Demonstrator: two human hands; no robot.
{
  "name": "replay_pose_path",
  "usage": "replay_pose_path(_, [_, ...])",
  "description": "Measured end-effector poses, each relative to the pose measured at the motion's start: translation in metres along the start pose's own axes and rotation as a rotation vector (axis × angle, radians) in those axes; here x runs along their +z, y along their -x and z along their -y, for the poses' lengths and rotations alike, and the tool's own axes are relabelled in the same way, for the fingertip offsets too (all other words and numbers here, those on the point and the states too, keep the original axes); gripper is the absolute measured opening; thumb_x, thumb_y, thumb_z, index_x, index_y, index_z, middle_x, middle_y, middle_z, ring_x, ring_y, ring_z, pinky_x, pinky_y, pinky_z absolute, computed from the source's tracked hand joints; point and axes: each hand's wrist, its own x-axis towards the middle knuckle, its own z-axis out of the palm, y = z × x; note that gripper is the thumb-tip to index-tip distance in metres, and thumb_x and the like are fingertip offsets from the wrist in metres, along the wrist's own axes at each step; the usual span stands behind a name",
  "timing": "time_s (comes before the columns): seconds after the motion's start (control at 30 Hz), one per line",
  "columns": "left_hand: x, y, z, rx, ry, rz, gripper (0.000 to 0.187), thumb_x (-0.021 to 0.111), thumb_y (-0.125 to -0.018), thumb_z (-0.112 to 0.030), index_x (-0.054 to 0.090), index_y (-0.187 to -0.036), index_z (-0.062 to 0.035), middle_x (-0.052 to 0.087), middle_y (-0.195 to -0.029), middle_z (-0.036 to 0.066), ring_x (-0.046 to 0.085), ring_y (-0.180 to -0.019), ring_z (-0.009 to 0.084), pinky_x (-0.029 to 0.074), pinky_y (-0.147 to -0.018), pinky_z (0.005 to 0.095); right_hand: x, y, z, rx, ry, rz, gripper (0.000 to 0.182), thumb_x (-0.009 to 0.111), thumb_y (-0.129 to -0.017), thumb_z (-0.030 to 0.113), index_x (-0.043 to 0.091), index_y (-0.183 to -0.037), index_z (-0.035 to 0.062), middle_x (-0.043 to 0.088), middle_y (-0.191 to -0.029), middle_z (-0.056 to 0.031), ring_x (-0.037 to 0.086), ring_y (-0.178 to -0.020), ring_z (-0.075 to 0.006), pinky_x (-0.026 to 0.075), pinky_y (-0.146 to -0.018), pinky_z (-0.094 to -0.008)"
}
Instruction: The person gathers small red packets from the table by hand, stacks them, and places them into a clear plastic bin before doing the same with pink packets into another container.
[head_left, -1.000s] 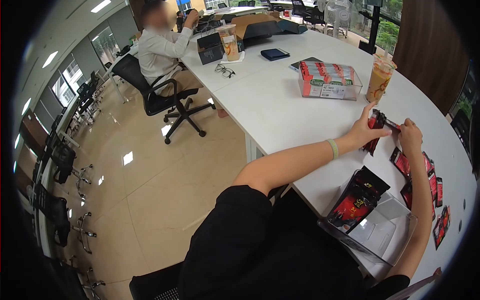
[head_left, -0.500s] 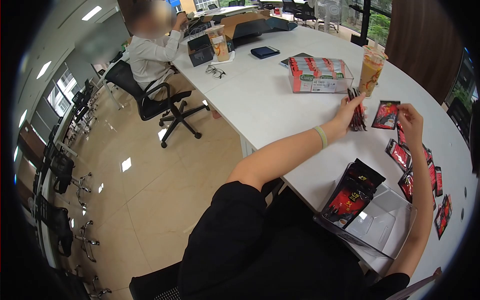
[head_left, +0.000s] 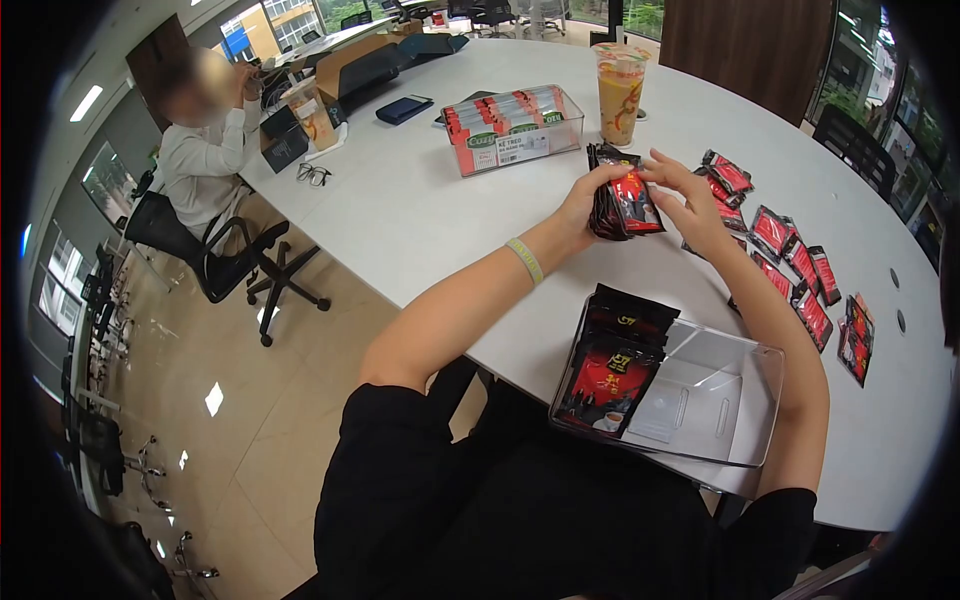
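Note:
My left hand [head_left: 580,208] is closed around a stack of black-and-red coffee sachets [head_left: 605,220], held upright above the table. My right hand [head_left: 695,205] grips the right edge of one coffee sachet [head_left: 635,198] lying against the front of that stack. Close to my body, a clear plastic box [head_left: 745,400] holds more coffee sachets [head_left: 612,382] standing in its left part; its right part shows the bare bottom. Several loose coffee sachets [head_left: 772,230] lie scattered to the right of my right forearm, some partly hidden by it.
Beyond my hands stand a clear box of Cozy packets [head_left: 510,130] and a tall drink cup [head_left: 620,95]. Glasses [head_left: 314,175], a dark wallet [head_left: 404,109] and another drink cup [head_left: 310,115] are farther left on the table [head_left: 400,220]. A person in white [head_left: 205,150] sits at the left.
My right hand has brought its sachet leftward against the stack in my left hand. The stack has turned to show its front. My head view has shifted right.

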Motion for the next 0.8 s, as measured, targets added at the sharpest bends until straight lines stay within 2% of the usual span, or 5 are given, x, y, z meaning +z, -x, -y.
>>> replay_pose_path(0.03, [-0.001, 0.001, 0.000, -0.003, -0.032, -0.008, 0.035, 0.053, -0.081, -0.033, 0.053, -0.103, -0.0058, 0.062, -0.089, 0.009, 0.063, -0.078, 0.0185, 0.054, -0.071, 0.0333, -0.003, -0.001, 0.002, 0.008, 0.016, 0.072, 0.042, 0.065, -0.073, 0.024, 0.057, -0.107, 0.0016, 0.048, -0.124, -0.0196, 0.030, -0.128, -0.0343, 0.026, -0.102, -0.0417])
replay_pose_path(0.07, [-0.002, 0.001, 0.001, -0.007, -0.063, -0.017, 0.034, 0.054, -0.081, -0.032, 0.052, -0.103, -0.0056, 0.062, -0.089, 0.009, 0.063, -0.077, 0.0184, 0.054, -0.071, 0.0323, -0.004, -0.001, 0.006, 0.009, 0.014, 0.073, 0.042, 0.065, -0.073, 0.024, 0.057, -0.107, 0.0016, 0.048, -0.124, -0.0196, 0.030, -0.128, -0.0343, 0.026, -0.102, -0.0417])
replay_pose_path(0.23, [0.006, 0.004, 0.006, 0.031, -0.231, 0.033, 0.037, 0.057, -0.079, -0.029, 0.050, -0.105, -0.0037, 0.061, -0.090, 0.009, 0.064, -0.076, 0.0178, 0.054, -0.068, 0.0304, -0.002, -0.005, 0.024, -0.322, 0.380, 0.157, 0.109, 0.077, -0.052, 0.053, 0.026, -0.132, 0.0006, 0.033, -0.134, -0.0211, 0.034, -0.123, -0.0376, 0.029, -0.099, -0.0425])
replay_pose_path(0.5, [0.007, 0.009, 0.003, -0.184, -0.138, 0.080, 0.034, 0.056, -0.076, -0.023, 0.052, -0.103, -0.0020, 0.062, -0.088, 0.010, 0.064, -0.074, 0.0185, 0.055, -0.066, 0.0299, 0.004, -0.001, 0.022, -0.271, 0.304, 0.212, 0.122, 0.075, -0.050, 0.060, 0.015, -0.136, -0.0017, 0.041, -0.123, -0.0246, 0.044, -0.111, -0.0380, 0.035, -0.093, -0.0395])
replay_pose_path(0.8, [0.009, 0.014, -0.004, -0.424, -0.280, 0.193, 0.040, 0.056, -0.081, -0.022, 0.049, -0.111, 0.0030, 0.061, -0.097, 0.018, 0.065, -0.078, 0.0227, 0.055, -0.068, 0.0317, -0.011, -0.006, 0.035, -0.589, 0.516, 0.046, 0.117, 0.070, -0.043, 0.066, 0.032, -0.129, -0.0040, 0.052, -0.110, -0.0164, 0.055, -0.089, -0.0300, 0.042, -0.078, -0.0379])
